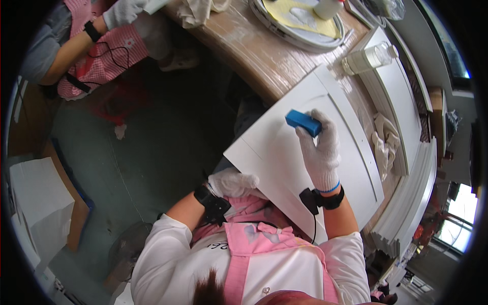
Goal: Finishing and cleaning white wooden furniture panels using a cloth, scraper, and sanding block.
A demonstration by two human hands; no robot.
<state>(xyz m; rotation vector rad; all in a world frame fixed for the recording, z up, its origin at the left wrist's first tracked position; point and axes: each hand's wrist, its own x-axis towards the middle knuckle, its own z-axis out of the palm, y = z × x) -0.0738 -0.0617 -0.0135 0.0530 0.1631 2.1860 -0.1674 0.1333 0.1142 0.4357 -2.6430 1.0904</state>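
Note:
My right hand (322, 152), in a white knit glove, grips a small blue rectangular block (303, 122) between thumb and fingers. It is over a large white panel (274, 152), which has a raised strip along its far side. Whether the block touches the surface, I cannot tell. My left hand (229, 183), also gloved, is closed at the panel's near left edge, thumb on the upper side; its other fingers are mostly hidden. The panel rests partly on the wrapped table and reaches out over my lap.
Across the table (244, 46) sit a round tray (300, 43) with yellow paper and a clear bottle (370, 59). More white panels (406, 203) are stacked on the right, near a crumpled cloth (386, 142). A co-worker's gloved hand (124, 12) is at upper left. Cardboard (43, 193) stands left.

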